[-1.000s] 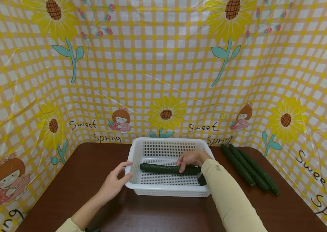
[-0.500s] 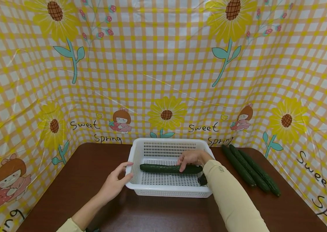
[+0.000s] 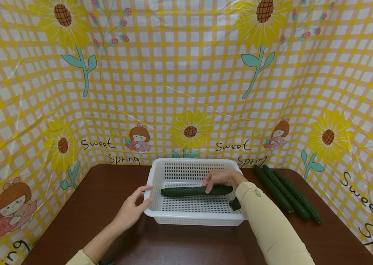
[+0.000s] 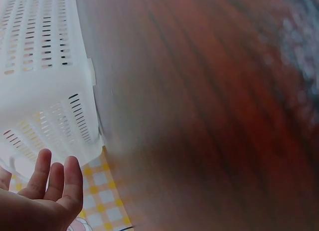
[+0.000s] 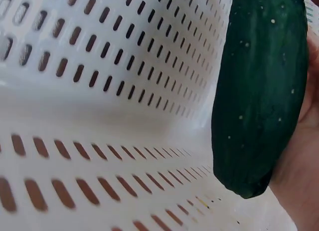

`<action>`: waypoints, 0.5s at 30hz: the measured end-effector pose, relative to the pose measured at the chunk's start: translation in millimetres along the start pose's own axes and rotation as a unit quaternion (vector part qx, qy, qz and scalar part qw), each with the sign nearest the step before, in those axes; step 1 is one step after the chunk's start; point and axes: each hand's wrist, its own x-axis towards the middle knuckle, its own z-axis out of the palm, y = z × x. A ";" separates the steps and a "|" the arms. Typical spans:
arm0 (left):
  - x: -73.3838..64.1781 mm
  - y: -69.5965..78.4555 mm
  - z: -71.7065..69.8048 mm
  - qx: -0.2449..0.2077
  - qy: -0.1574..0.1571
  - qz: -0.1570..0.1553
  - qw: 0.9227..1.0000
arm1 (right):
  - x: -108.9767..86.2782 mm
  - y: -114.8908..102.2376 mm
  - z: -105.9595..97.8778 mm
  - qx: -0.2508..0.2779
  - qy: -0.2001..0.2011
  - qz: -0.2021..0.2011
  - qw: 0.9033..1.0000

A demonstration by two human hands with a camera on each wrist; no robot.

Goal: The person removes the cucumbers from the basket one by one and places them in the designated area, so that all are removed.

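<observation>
A white perforated plastic basket (image 3: 199, 214) stands on the table in the head view. Inside it a dark green cucumber (image 3: 183, 191) lies crosswise, held by my right hand (image 3: 221, 178) near its right half. The right wrist view shows the rounded end of this cucumber (image 5: 259, 96) close up, with the palm (image 5: 304, 166) behind it. My left hand (image 3: 131, 205) touches the basket's left rim with thumb and forefinger. In the left wrist view several fingers (image 4: 73, 176) stretch out beside the basket's end wall (image 4: 50, 126), not curled round it.
Several more cucumbers (image 3: 282, 191) lie side by side on the dark brown table (image 3: 113, 184), right of the basket. A checked, flowered cloth (image 3: 186, 81) hangs around the table's back and sides. A small black device (image 3: 235, 204) sits at the right wrist.
The right hand and the cucumber's right end have risen slightly and shifted a little to the right. The left hand keeps its place at the rim.
</observation>
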 end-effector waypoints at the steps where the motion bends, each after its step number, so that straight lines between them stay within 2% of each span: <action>1: -0.1 0.1 0.1 -0.001 0.000 -0.001 1.000 | -0.7 0.0 -0.8 -0.002 0.003 -0.001 1.000; 6: 0.0 0.3 0.3 0.000 0.002 0.001 1.000 | -6.3 -1.8 -6.2 -0.013 0.022 -0.003 1.000; 15: -1.0 0.6 0.0 0.000 0.000 0.004 1.000 | -15.3 -9.3 -13.8 -0.018 0.021 -0.036 0.999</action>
